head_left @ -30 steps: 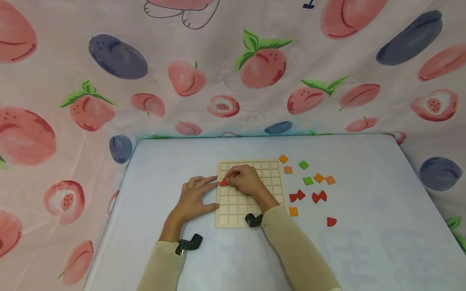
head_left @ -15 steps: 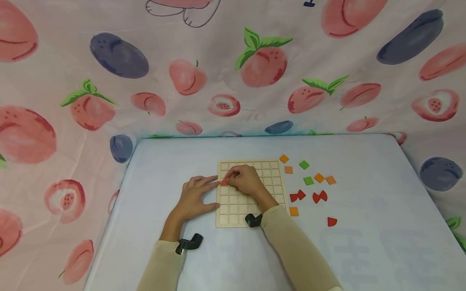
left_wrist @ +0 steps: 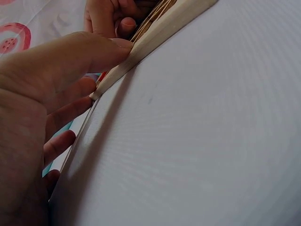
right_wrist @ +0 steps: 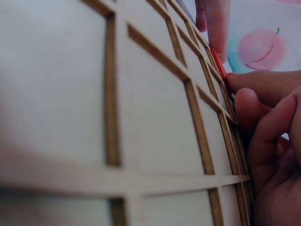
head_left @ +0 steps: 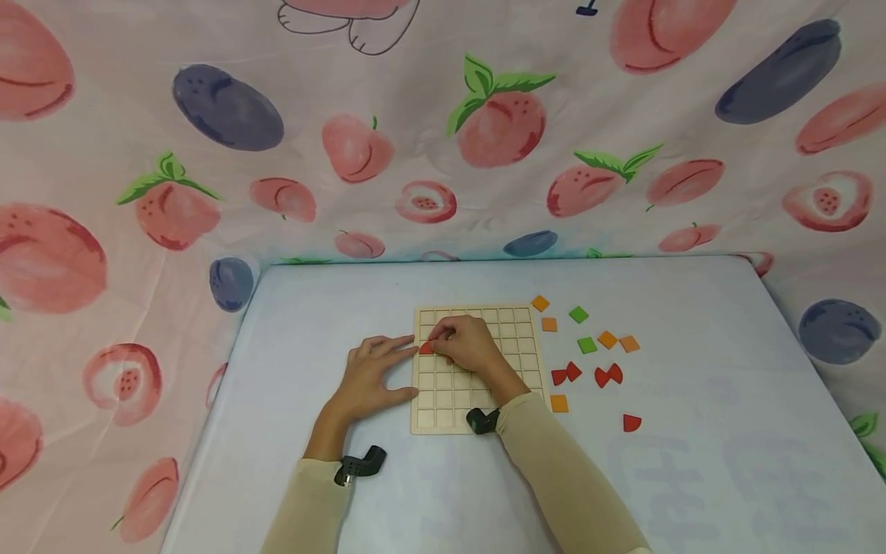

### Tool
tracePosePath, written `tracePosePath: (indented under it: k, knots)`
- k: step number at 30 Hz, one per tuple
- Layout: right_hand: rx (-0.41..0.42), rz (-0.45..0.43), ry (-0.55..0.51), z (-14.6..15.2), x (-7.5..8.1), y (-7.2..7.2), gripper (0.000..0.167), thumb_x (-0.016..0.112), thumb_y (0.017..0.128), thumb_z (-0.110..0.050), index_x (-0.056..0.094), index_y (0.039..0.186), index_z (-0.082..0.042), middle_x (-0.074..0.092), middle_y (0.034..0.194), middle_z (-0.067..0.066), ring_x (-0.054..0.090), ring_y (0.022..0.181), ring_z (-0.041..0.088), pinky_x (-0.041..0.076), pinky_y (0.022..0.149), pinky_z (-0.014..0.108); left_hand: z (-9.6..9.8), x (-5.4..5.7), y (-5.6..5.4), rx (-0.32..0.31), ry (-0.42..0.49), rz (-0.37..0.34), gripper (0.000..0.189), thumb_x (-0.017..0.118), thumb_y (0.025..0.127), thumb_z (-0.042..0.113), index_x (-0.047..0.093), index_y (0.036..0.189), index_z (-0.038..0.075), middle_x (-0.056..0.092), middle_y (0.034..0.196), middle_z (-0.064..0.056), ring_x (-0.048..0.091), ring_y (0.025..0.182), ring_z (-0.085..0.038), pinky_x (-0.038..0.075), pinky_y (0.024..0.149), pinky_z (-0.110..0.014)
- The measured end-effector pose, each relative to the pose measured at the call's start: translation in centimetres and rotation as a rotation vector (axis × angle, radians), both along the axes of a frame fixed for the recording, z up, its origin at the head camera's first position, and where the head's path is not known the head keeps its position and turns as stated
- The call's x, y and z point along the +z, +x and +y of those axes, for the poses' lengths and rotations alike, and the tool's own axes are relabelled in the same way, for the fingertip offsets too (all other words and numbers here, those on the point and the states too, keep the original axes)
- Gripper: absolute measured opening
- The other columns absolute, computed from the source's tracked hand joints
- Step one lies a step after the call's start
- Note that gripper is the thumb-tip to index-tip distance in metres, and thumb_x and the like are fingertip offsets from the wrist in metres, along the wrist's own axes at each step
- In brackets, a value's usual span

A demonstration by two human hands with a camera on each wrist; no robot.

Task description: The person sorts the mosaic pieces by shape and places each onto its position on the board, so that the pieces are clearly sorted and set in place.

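head view: my left hand point(head_left: 377, 377), spread wide, touches the left edge of the grid board point(head_left: 444, 398); my right hand point(head_left: 467, 342) pinches a red piece point(head_left: 425, 348) over the leftmost column. left wrist: my thumb point(left_wrist: 94, 52) rests against the wooden rim point(left_wrist: 157, 38). right wrist: i judge i'm seating the piece; next calls for squaring it up, then pressing lightly.

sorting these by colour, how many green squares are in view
2, both right of the board: one green square farther back, the other nearer. Others may be hidden.
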State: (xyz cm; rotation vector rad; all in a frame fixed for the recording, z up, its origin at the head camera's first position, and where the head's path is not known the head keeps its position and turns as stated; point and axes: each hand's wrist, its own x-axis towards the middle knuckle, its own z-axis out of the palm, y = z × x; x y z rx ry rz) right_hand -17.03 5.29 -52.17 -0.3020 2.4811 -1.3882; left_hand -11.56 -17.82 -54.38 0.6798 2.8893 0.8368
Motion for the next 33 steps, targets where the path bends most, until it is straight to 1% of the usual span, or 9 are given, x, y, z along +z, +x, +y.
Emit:
tracePosePath:
  k: [4,9,13,17,21,27,31,33]
  knots:
    - [0.002,-0.024,-0.005,0.2,0.2,0.1,0.006,0.074,0.091,-0.016,0.078,0.095,-0.015,0.067,0.069,-0.002,0.06,0.051,0.013,0.044,0.053,0.027,0.0,0.0,0.0,-0.002,0.001,-0.002,0.073,0.077,0.08,0.051,0.058,0.146,0.028,0.046,0.158,0.015,0.037,0.14,-0.024,0.03,0.105,-0.054]
    - [0.002,-0.066,-0.044,1.4,0.0,0.2,0.01,0.075,0.089,-0.017,0.078,0.099,-0.017,0.071,0.078,-0.001,0.066,0.064,0.015,0.052,0.065,0.03,0.3,0.1,-0.1,-0.011,-0.002,-0.008,0.073,0.077,0.08,0.052,0.057,0.147,0.028,0.045,0.159,0.014,0.037,0.14,-0.024,0.029,0.106,-0.055]
    - [0.005,-0.093,-0.087,2.5,0.0,0.2,0.013,0.079,0.088,-0.023,0.078,0.101,-0.02,0.073,0.088,-0.001,0.068,0.075,0.015,0.054,0.073,0.032,0.2,0.2,-0.1,-0.005,-0.008,0.001,0.073,0.077,0.08,0.051,0.058,0.146,0.028,0.045,0.158,0.014,0.037,0.14,-0.025,0.03,0.106,-0.056]
    - [0.021,-0.105,-0.09,3.7,0.4,0.6,0.015,0.078,0.09,-0.028,0.078,0.103,-0.02,0.073,0.094,-0.002,0.067,0.084,0.016,0.053,0.079,0.033,0.1,0.1,-0.1,0.002,-0.012,-0.006,0.073,0.077,0.08,0.052,0.058,0.146,0.029,0.045,0.159,0.015,0.037,0.14,-0.024,0.03,0.106,-0.056]
    - [0.057,-0.064,-0.062,5.2,1.4,0.8,0.019,0.076,0.092,-0.03,0.078,0.106,-0.018,0.073,0.097,-0.003,0.067,0.088,0.016,0.054,0.083,0.034,0.0,-0.1,0.0,0.005,-0.01,-0.018,0.073,0.077,0.08,0.053,0.058,0.146,0.029,0.045,0.159,0.015,0.037,0.141,-0.025,0.029,0.107,-0.055]
    - [0.099,0.035,-0.018,8.2,3.3,1.2,0.018,0.076,0.093,-0.03,0.078,0.106,-0.017,0.074,0.096,-0.004,0.066,0.088,0.015,0.053,0.081,0.034,0.0,-0.1,0.0,0.006,-0.004,-0.017,0.073,0.078,0.08,0.052,0.058,0.146,0.028,0.045,0.159,0.014,0.036,0.141,-0.026,0.029,0.106,-0.055]
    - [0.125,0.096,0.047,10.6,4.1,1.6,0.018,0.077,0.092,-0.029,0.079,0.105,-0.017,0.074,0.097,-0.007,0.065,0.088,0.013,0.053,0.08,0.032,0.0,-0.1,0.0,0.006,-0.001,-0.014,0.073,0.077,0.08,0.051,0.058,0.146,0.028,0.045,0.159,0.014,0.036,0.141,-0.025,0.029,0.106,-0.054]
    - [0.136,0.109,0.077,11.7,4.5,1.8,0.019,0.078,0.091,-0.028,0.079,0.106,-0.016,0.074,0.097,-0.007,0.065,0.088,0.013,0.053,0.079,0.032,0.0,-0.1,0.0,0.003,0.003,-0.009,0.073,0.078,0.079,0.051,0.058,0.146,0.028,0.045,0.159,0.014,0.037,0.141,-0.025,0.029,0.105,-0.055]
